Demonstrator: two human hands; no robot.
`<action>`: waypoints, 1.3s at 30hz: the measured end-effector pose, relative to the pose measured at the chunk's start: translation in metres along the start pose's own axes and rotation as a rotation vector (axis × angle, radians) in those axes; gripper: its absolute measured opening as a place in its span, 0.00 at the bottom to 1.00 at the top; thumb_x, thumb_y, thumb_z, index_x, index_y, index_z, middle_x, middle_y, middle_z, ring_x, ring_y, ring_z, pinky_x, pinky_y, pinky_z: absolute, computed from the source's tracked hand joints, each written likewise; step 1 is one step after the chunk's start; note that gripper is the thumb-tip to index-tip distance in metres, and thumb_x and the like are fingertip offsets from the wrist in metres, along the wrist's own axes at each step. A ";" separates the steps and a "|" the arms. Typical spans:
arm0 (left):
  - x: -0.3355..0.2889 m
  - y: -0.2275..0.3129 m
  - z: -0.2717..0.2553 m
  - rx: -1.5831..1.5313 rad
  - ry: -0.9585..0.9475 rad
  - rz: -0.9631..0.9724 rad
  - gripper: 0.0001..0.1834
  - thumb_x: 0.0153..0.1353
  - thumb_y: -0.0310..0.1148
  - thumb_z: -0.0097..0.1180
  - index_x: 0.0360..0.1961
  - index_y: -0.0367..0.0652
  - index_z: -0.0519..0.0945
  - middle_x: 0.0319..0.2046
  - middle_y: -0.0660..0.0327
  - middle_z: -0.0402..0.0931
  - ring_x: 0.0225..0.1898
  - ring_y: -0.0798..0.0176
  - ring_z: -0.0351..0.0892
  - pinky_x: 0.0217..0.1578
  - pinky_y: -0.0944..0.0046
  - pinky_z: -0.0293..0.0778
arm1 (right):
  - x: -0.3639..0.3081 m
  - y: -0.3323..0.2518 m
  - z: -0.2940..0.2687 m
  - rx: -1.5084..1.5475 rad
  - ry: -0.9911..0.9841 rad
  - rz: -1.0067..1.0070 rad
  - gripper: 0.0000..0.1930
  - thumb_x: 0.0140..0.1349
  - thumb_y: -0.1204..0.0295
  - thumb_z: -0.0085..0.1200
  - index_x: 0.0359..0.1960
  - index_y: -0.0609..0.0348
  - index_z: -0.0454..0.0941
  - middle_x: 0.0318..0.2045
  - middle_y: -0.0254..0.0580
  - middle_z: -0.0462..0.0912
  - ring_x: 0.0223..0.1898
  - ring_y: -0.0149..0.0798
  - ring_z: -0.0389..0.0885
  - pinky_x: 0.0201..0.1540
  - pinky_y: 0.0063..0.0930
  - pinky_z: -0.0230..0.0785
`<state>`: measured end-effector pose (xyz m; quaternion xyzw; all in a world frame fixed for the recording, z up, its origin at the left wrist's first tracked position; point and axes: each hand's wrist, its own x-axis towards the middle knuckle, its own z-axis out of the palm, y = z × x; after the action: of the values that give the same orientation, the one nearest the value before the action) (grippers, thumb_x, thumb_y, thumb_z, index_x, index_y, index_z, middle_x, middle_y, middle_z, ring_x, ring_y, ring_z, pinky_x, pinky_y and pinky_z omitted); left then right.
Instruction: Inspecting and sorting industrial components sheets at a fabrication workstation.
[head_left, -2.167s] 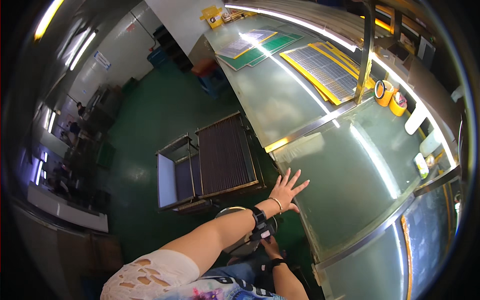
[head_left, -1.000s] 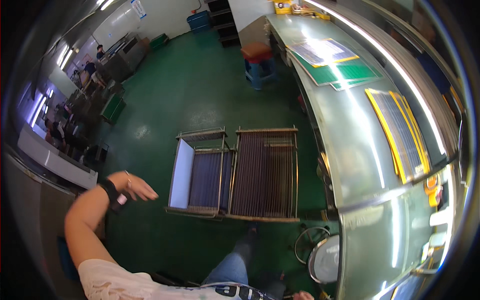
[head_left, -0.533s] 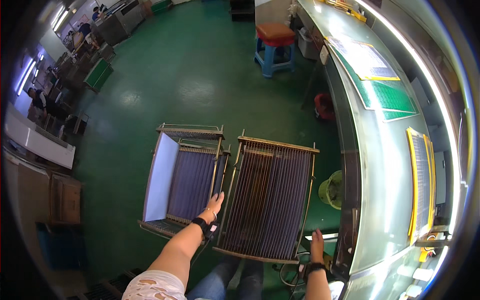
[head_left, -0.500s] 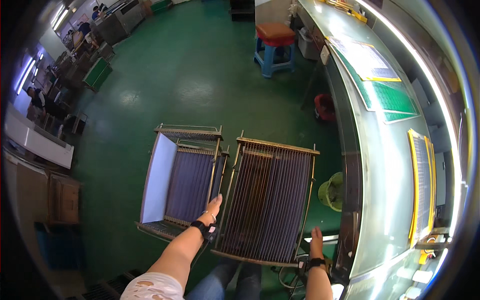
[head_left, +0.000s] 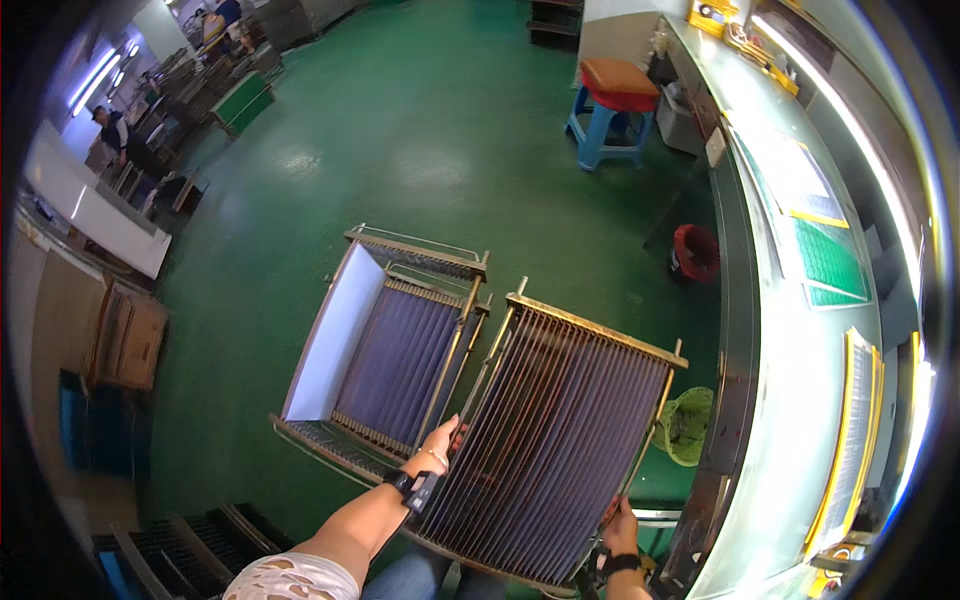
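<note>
A metal slotted rack point(head_left: 545, 440) packed with upright dark thin panels is directly in front of me. Its left side rail is gripped by my left hand point(head_left: 440, 444), fingers curled round it. On the opposite side my right hand point(head_left: 620, 528) closes on the lower right edge, its fingertips partly hidden by the frame. Just left of it stands a second metal rack point(head_left: 465, 335), holding several dark panels and one pale panel point(head_left: 340, 325) at its left end. The near end of the gripped rack lies over my legs.
A long, bright workbench point(head_left: 790, 420) runs along the right, with green sheets point(head_left: 830, 262) and yellow-edged frames point(head_left: 848, 440). A green basket point(head_left: 688, 428), a red-lined bin point(head_left: 694, 252) and a blue stool point(head_left: 608, 130) stand beside it. More racks point(head_left: 185, 560) sit lower left. People are far left.
Both hands were apart from the right rack's sides; now they have closed on it. The whole view has shifted, with the racks appearing more tilted.
</note>
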<state>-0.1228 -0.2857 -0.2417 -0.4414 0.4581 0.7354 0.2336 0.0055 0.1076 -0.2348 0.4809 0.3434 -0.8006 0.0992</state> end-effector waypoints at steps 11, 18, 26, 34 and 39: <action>-0.242 0.025 -0.073 -0.144 -0.057 0.102 0.16 0.62 0.45 0.47 0.31 0.43 0.79 0.20 0.70 0.70 0.23 0.75 0.64 0.25 0.74 0.59 | -0.272 -0.032 0.052 -0.764 -0.279 -0.321 0.18 0.60 0.79 0.36 0.52 0.62 0.66 0.28 0.33 0.72 0.28 0.29 0.67 0.30 0.21 0.63; -0.326 0.064 -0.154 -0.317 -0.091 0.363 0.16 0.63 0.45 0.45 0.34 0.45 0.77 0.28 0.71 0.75 0.25 0.75 0.65 0.26 0.74 0.59 | -0.361 -0.025 0.173 -0.698 -0.388 -0.195 0.20 0.64 0.66 0.42 0.55 0.62 0.63 0.47 0.39 0.72 0.45 0.37 0.69 0.47 0.26 0.62; -0.377 0.088 -0.340 -0.537 0.029 0.599 0.20 0.62 0.50 0.44 0.26 0.45 0.75 0.20 0.68 0.70 0.21 0.73 0.62 0.24 0.73 0.56 | -0.421 0.094 0.324 -0.466 -0.803 -0.079 0.22 0.65 0.61 0.41 0.55 0.64 0.63 0.52 0.41 0.69 0.52 0.38 0.65 0.56 0.32 0.58; -0.426 0.132 -0.528 -0.719 0.193 0.660 0.18 0.64 0.47 0.43 0.32 0.44 0.76 0.25 0.65 0.75 0.27 0.68 0.71 0.29 0.70 0.65 | -0.389 0.249 0.473 -0.786 -0.957 -0.239 0.14 0.63 0.60 0.42 0.35 0.59 0.72 0.27 0.33 0.72 0.29 0.32 0.68 0.33 0.24 0.61; -0.424 0.173 -0.605 -0.823 0.338 0.677 0.17 0.65 0.44 0.41 0.38 0.42 0.74 0.31 0.62 0.76 0.29 0.66 0.73 0.34 0.65 0.68 | -0.363 0.329 0.587 -0.776 -1.154 -0.124 0.14 0.65 0.61 0.39 0.29 0.58 0.68 0.20 0.33 0.67 0.23 0.28 0.62 0.30 0.21 0.56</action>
<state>0.2233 -0.8741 0.0895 -0.4361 0.2803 0.8067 -0.2838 -0.0575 -0.5788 0.0970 -0.1120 0.5237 -0.7519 0.3846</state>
